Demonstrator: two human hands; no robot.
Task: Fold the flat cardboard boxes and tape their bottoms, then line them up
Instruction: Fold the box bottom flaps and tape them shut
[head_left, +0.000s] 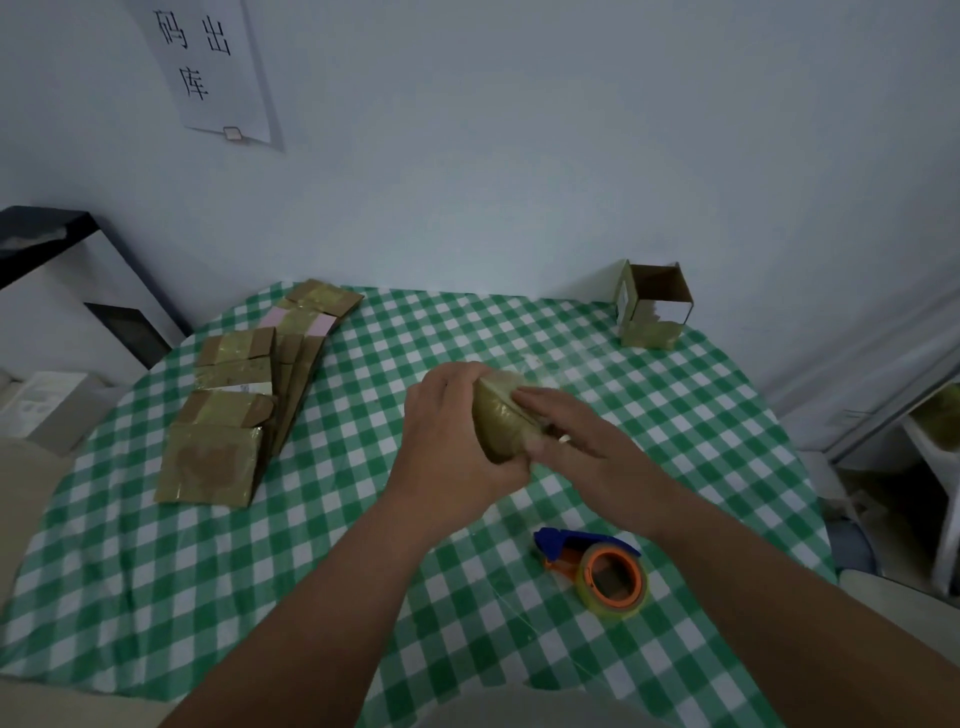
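Observation:
A small taped cardboard box (497, 415) is held above the middle of the table. My left hand (447, 431) grips its left side with curled fingers. My right hand (566, 431) lies across its taped face with straight fingers pressing on it. A pile of flat cardboard boxes (239, 405) lies fanned out at the left of the table. One folded box (652, 306) stands open-topped at the far right, near the wall. A tape dispenser (602, 569) with a blue handle and orange core lies near my right forearm.
The round table (156, 571) has a green and white checked cloth. A white wall with a paper sign (213, 73) is behind it. A black stand (78, 249) and grey items sit left of the table; white furniture stands at the right.

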